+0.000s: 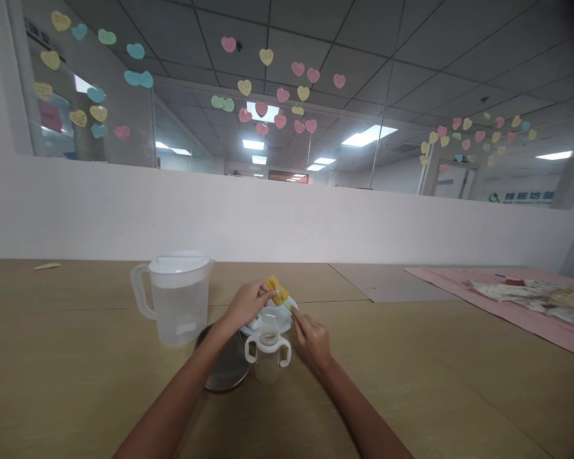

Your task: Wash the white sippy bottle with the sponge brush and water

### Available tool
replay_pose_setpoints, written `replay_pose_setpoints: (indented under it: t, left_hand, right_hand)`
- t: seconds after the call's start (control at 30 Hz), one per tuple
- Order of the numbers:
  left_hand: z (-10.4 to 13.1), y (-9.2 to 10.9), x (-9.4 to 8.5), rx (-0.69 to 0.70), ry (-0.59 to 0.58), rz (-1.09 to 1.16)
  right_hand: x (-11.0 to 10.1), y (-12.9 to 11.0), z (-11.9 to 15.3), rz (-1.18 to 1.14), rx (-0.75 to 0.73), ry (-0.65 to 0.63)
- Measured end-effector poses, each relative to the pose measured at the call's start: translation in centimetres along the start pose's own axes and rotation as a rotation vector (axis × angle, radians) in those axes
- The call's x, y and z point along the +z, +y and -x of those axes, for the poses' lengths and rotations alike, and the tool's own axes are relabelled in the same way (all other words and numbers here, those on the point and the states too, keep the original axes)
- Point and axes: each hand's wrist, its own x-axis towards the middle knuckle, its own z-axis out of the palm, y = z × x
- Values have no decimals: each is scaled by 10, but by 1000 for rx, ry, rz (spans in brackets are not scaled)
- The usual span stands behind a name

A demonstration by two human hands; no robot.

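Observation:
My right hand (313, 341) is closed around the thin green handle of a sponge brush (280, 294) with a yellow head. Fingers of my left hand (249, 303) pinch a small clear piece against the yellow sponge; its exact kind is too small to tell. Below both hands, a clear baby bottle (268, 366) with two white side handles stands upright, its top uncapped. Just behind it lies a white plate (291, 312) carrying a clear cap and a small white part. A round metal dish (227, 370) sits left of the bottle, partly hidden by my left forearm.
A translucent lidded pitcher (179, 306) stands to the left with its handle outward. On the right, a pink cloth (459, 299) bears crumpled fabric (550, 296). A pale flat sliver (46, 266) lies far left. Along the table's back runs a white wall (287, 223) below windows.

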Motion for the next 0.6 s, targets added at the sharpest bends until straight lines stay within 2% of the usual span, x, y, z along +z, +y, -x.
replay_pose_setpoints:
  t: [0.27,0.6]
  left_hand:
    - [-2,-3,-4,-62,102,-265]
    - [-6,-14,-4,-88,191,-306]
  right_hand:
    - [0,-1,-1,72,-139,69]
    - [-1,0,-1,110,-179,95]
